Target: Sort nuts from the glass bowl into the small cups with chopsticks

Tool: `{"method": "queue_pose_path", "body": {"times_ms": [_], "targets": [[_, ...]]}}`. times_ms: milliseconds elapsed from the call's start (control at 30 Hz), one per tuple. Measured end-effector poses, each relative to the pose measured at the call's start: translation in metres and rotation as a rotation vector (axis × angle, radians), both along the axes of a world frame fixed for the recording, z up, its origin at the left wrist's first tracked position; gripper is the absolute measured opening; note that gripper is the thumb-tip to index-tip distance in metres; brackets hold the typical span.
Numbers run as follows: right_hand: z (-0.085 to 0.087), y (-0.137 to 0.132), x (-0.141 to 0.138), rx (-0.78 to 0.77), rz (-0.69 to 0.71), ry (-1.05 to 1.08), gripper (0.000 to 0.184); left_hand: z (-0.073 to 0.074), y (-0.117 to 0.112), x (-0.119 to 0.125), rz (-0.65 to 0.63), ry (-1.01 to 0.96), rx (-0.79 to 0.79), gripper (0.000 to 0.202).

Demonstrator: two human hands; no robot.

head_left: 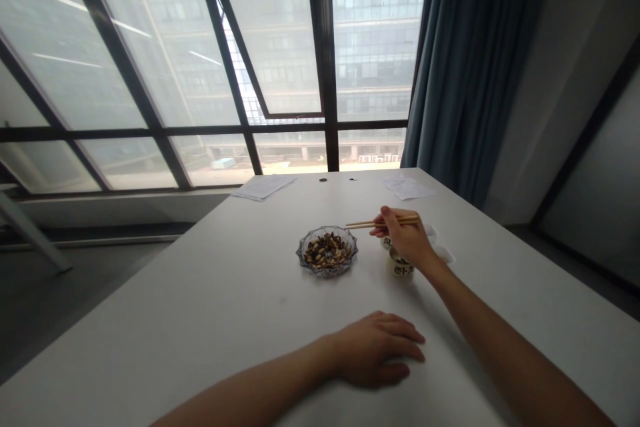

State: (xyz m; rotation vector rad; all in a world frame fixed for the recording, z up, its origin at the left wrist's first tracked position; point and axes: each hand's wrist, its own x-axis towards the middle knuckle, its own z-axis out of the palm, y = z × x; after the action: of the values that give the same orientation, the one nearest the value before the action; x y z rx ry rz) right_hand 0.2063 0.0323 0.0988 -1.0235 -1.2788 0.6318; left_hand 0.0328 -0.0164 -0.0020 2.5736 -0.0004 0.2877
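My right hand [403, 235] is closed around a pair of wooden chopsticks [367, 223], whose tips point left, near the right rim of a glass dish. Nothing shows between the tips. The clear, scalloped glass dish [327, 271] holds a heap of mixed brown, dark and pale pieces [327, 250] that look like nuts or seeds. Below my right hand stands a small cup [401, 270] with dark characters on it; a second similar cup [386, 241] is partly hidden behind my fingers. My left hand [380, 350] lies flat on the table, fingers stretched to the right, holding nothing.
White containers [444, 253] stand behind my right wrist, partly covered. Papers [264, 187] lie at the table's far left, and more sheets [407, 187] at the far right. Two small dark spots sit between them. Beyond the white table [225, 293] are windows and a blue curtain [460, 80].
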Motion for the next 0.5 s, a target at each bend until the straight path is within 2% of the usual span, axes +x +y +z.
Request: {"method": "queue_pose_path", "body": {"times_ms": [300,500], "targets": [[-0.037,0.003,-0.033,-0.126,0.101,-0.153,0.049,0.0,0.0,0.001,-0.001,0.0,-0.013,0.04],[-0.043,0.004,-0.034,-0.172,0.145,-0.129,0.044,-0.004,0.002,0.003,-0.012,-0.02,-0.029,0.037]]}}
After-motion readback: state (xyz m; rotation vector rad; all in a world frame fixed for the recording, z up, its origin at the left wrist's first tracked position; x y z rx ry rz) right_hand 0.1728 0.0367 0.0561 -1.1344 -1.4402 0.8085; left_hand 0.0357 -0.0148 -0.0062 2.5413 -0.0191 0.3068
